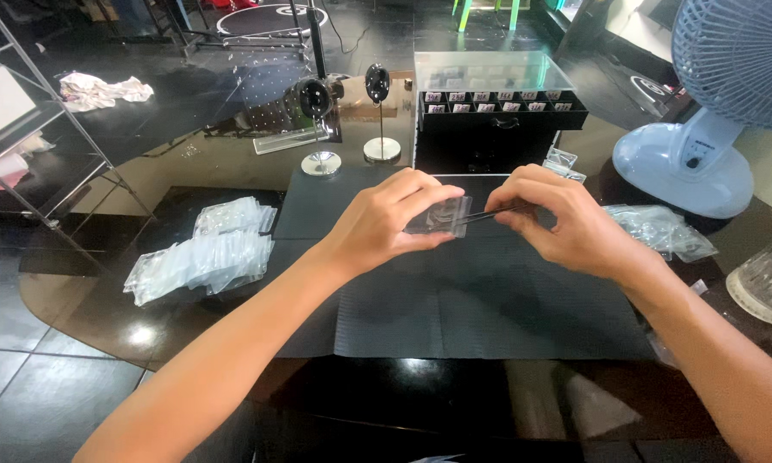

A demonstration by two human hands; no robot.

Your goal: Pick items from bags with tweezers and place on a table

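Observation:
My left hand (384,225) pinches a small clear plastic bag (438,217) between thumb and fingers, above a dark mat (455,304). My right hand (566,221) grips thin dark tweezers (489,214), whose tips reach into the bag's open end. The two hands nearly meet over the mat's far half. What sits inside the bag is too small to tell.
A pile of clear bags (202,255) lies left of the mat, and more bags (660,230) lie at the right. Behind stand a black compartment box (497,120), two round stands (379,111), a clear pegged rack (270,103), a white fan (703,129) and a ribbed glass (768,283).

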